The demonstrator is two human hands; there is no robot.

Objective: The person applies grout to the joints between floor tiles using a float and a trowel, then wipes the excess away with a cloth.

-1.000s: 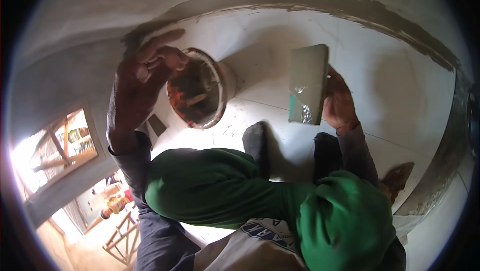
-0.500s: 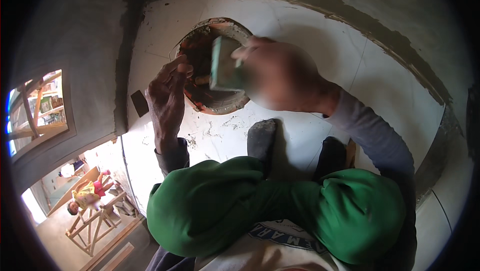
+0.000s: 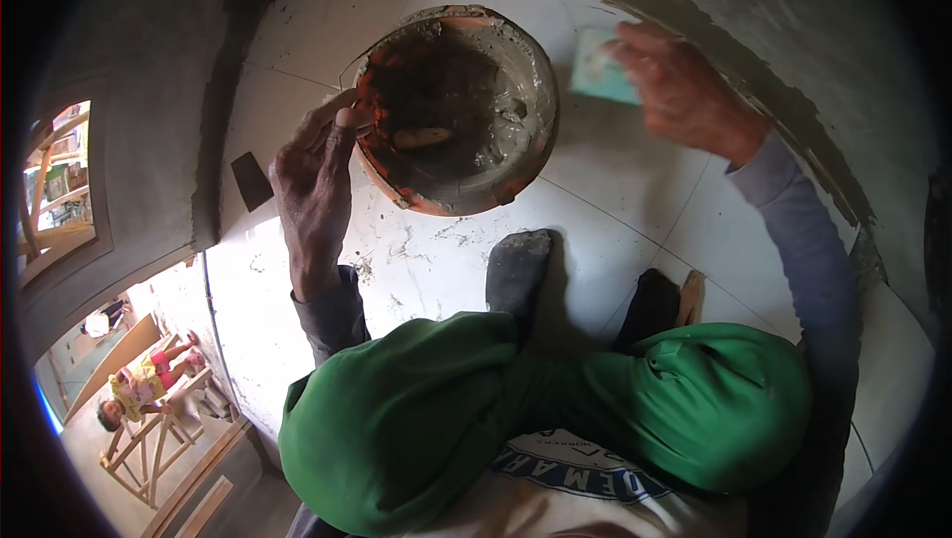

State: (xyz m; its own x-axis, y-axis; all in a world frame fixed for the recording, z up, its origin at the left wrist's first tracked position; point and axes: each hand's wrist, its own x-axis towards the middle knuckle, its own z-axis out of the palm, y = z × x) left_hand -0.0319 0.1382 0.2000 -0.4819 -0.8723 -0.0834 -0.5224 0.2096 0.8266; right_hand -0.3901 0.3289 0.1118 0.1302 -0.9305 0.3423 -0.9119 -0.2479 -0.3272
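An orange bucket [image 3: 543,136], its rim and wall smeared with wet grey mortar, stands on the white tiled floor in front of me. Inside lies a brown, wood-like handle [image 3: 421,137], its other end hidden in the dark contents. My left hand [image 3: 315,176] pinches the bucket's left rim between thumb and fingers. To the right of the bucket and apart from it, my right hand [image 3: 684,87] grips a flat, pale green rectangular piece [image 3: 607,67] with grey smears. Motion blurs that piece, and its exact kind cannot be made out.
Fresh mortar [image 3: 734,82] runs along the foot of the curved-looking wall. A dark flat piece [image 3: 252,181] lies left of my left hand. My feet [image 3: 519,270] are near the bucket. Beyond a doorway at lower left, a person [image 3: 144,384] is beside a wooden trestle [image 3: 149,454].
My right hand has moved from over the bucket out to the right with the green piece, uncovering the bucket's inside. My left hand stays at the rim; the view has shifted slightly.
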